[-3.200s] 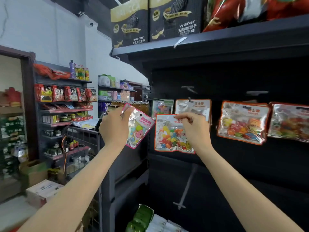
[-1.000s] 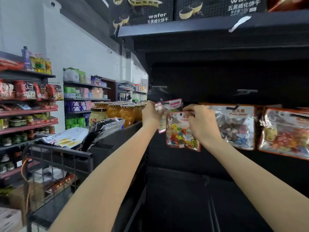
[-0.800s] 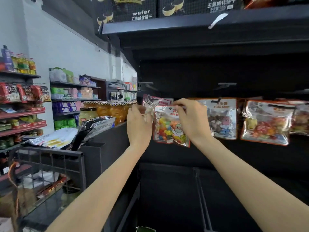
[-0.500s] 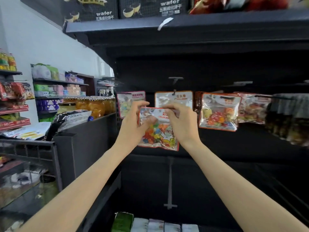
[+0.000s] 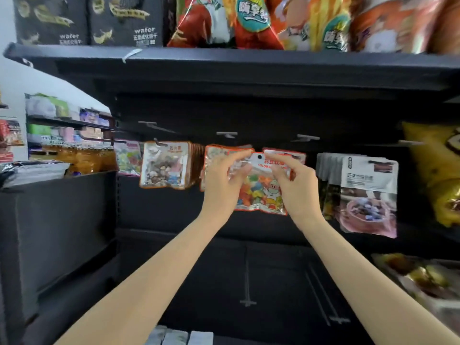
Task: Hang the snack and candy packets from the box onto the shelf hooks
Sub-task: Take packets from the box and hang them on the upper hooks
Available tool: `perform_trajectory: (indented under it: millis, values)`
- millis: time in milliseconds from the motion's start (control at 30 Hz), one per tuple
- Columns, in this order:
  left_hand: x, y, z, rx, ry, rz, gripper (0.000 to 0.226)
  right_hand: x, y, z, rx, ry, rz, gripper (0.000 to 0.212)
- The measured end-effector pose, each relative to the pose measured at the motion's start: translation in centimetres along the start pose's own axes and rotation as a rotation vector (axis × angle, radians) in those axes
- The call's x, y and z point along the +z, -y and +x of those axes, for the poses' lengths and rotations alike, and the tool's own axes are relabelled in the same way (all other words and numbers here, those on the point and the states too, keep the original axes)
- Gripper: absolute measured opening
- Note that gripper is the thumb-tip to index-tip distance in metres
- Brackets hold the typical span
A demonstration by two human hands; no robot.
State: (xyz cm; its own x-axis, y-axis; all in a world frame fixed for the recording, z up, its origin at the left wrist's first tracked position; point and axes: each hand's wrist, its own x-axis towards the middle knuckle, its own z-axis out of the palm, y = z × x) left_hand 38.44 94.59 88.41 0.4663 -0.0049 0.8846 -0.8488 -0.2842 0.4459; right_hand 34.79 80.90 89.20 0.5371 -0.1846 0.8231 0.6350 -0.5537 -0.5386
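Both hands are raised in front of us at the hanging row. Our left hand [image 5: 221,180] pinches the upper left edge of a candy packet [image 5: 258,192], and our right hand [image 5: 296,185] pinches its upper right, thumb and forefinger closed on the header strip. The packet hangs between them, upright, its punched hole [image 5: 259,157] showing at the top centre — not yet on a hook, as far as we can tell.

Behind the packet sits a stack of orange-edged packets [image 5: 216,151], already hung. A bare hook [image 5: 227,133] juts out just above, another hook [image 5: 305,138] to its right. Further left hangs a silver packet [image 5: 164,165]; to the right, a grey-labelled packet [image 5: 368,192].

We judge the main risk to be missing the hook tip: the hole is small, and the flimsy header may fold under our pinch, so the packet slides off and drops to the shelf below. Pushing in could also knock the hung stack loose.

Both forearms reach forward and upward, wrists nearly level, hands close together.
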Motion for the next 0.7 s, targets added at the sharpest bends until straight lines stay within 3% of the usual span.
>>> perform_trajectory:
  millis: [267, 700]
  values:
    - [7.7, -2.1, 0.7, -0.025, 0.028, 0.108, 0.033, -5.3, -4.3, 1.7, 0.047, -0.075, -0.014, 0.033]
    - [8.5, -2.4, 0.3, -0.014, -0.029, 0.217, 0.036, -5.6, -5.4, 2.3, 0.018, -0.050, 0.034, 0.032]
